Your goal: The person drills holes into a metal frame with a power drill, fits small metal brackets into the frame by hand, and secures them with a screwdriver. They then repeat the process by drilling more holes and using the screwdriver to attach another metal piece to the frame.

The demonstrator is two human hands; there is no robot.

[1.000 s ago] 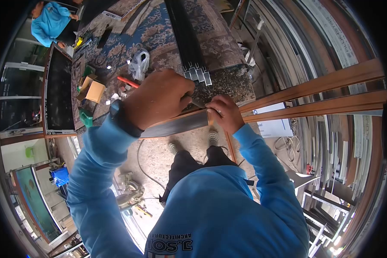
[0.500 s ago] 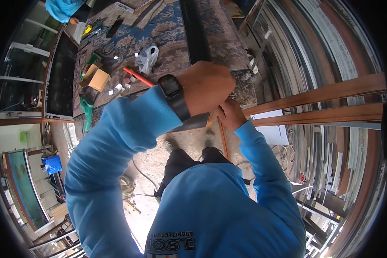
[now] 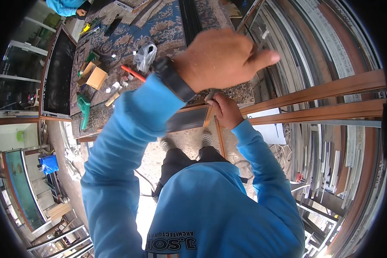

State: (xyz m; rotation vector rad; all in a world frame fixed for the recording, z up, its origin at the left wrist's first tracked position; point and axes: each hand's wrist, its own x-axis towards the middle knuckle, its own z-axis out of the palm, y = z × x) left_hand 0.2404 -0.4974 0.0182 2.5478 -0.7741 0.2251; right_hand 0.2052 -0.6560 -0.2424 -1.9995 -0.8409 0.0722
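My left hand, with a black watch on its wrist, is raised over the front edge of the worktable. Its fingers curl under and the thumb points right; what they hold, if anything, is hidden. Lower and nearer my body, my right hand is closed, pinching a small flat grey piece between thumb and fingers. That piece is right at the table's front edge, above the corner of a brown-framed dark panel. A long black profile lies on the table beyond my left hand.
Left on the table are an orange-red bar, a clear plastic bag, a cardboard box and a green tool. Brown bars extend rightward beside racks of profiles. Another person's hand is at the far left.
My left hand has risen forward and right, away from my right hand, its thumb now sticking out. My right hand has moved slightly left, and the grey piece in it now shows.
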